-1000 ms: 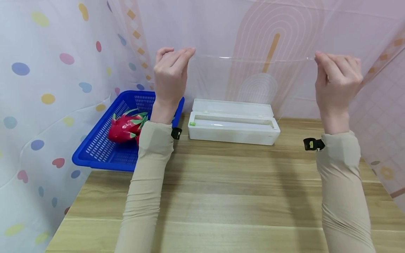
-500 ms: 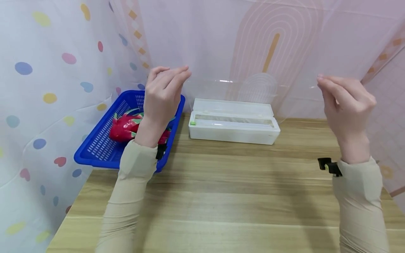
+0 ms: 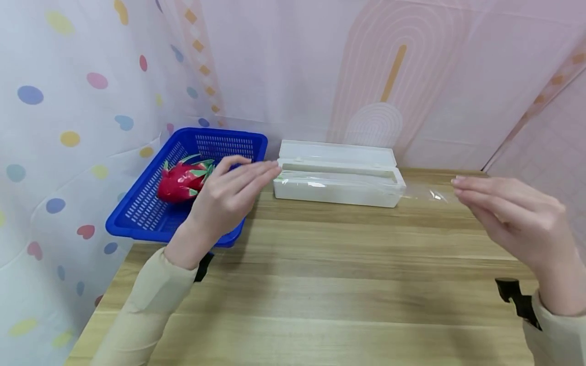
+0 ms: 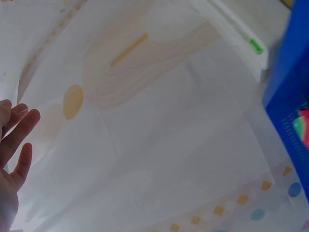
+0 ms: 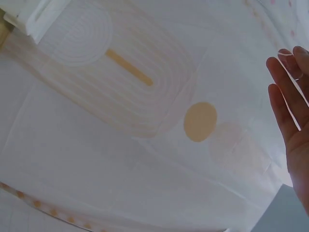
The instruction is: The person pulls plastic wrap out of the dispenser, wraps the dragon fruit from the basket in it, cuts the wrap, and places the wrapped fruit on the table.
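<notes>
Left hand (image 3: 224, 201): it pinches one end of the clear film (image 3: 438, 195) at the fingertips; in the head view it hides a part of the blue basket (image 3: 155, 237).
Right hand (image 3: 526, 223): it pinches the other end in the same manner, above the right part of the desk (image 3: 320, 284).
Clear film: it is spread between my hands, across the front of the cling-film dispenser box (image 3: 339, 197); whether it touches this box, I cannot tell.
Dispenser lid (image 3: 336, 151): it is tilted back, so the long trough is visible; a small green piece (image 4: 256, 46) sits at one end.
Film, done: I judge that a wide piece is drawn out and held well by both ends.
Film, remaining: it is not yet laid down or released; if it is separated from the roll, I cannot see.
Dragon fruit (image 3: 180, 185): it lies inside the basket, and I see no film on it.
Desk top: light wood grain with darker bands, with soft shadows upon it.
Room cloths: dotted cloth (image 3: 68, 178) at the left, pinkish arch-printed cloth (image 3: 274, 66) behind the desk.
</notes>
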A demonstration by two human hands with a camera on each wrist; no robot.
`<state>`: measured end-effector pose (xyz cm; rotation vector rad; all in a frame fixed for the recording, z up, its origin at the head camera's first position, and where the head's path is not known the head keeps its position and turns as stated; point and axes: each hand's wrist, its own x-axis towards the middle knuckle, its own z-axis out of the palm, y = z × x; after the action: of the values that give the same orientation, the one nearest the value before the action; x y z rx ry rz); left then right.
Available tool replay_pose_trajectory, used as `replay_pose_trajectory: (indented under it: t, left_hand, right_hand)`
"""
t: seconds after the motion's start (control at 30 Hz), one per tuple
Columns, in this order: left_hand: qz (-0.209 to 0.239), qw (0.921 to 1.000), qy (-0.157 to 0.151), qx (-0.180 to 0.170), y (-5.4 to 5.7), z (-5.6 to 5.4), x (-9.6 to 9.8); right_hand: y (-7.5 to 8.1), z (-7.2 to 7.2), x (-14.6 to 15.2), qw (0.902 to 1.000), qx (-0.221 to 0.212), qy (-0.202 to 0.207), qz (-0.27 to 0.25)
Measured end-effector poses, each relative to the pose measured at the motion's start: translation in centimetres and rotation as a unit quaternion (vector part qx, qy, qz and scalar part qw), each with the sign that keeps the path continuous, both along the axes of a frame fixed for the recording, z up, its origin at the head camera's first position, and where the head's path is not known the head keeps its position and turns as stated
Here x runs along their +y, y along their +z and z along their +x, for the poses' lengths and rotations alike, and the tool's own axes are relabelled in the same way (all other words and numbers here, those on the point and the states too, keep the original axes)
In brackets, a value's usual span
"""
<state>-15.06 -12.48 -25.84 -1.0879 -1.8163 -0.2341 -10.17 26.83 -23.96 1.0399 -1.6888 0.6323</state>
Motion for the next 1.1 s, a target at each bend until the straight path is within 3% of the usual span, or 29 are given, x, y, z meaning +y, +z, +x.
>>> replay_pose_trajectory:
  t: [0.13, 0.23, 0.37, 0.47, 0.6, 0.8, 0.93, 1.1]
  left_hand:
    - [-0.031, 0.9994, 0.007, -0.012, -1.6, 0.9, -0.7]
    - [-0.056, 0.9975, -0.002, -0.044, -2.7, 1.5, -1.1]
    - [-0.102, 0.9906, -0.017, -0.090, -3.9, 2.5, -1.4]
    - [-0.139, 0.9844, -0.025, -0.105, -4.7, 3.1, -1.7]
    - [-0.181, 0.9783, -0.036, -0.094, -6.1, 3.7, -1.9]
    - [-0.225, 0.9702, -0.062, -0.065, -9.2, 4.0, -2.2]
    - [-0.251, 0.9631, -0.064, -0.072, -11.1, 4.6, -2.5]
    - [-0.292, 0.9507, -0.061, -0.085, -12.7, 5.5, -2.6]
  right_hand:
    - [-1.0, 0.8, -0.5, 0.9992, 0.002, 0.013, 0.038]
    - [-1.6, 1.4, -0.7, 0.9968, -0.011, 0.018, 0.077]
    - [-2.5, 2.0, -0.2, 0.9879, -0.060, 0.027, 0.140]
    - [-3.7, 2.3, 0.5, 0.9761, -0.104, 0.030, 0.189]
    - [-6.0, 2.5, 1.2, 0.9618, -0.140, 0.035, 0.233]
    - [-10.1, 3.2, 0.9, 0.9411, -0.182, 0.026, 0.284]
    - [-12.7, 3.5, 0.9, 0.9330, -0.182, 0.017, 0.310]
    - [-15.3, 3.9, 1.1, 0.9248, -0.185, 0.058, 0.327]
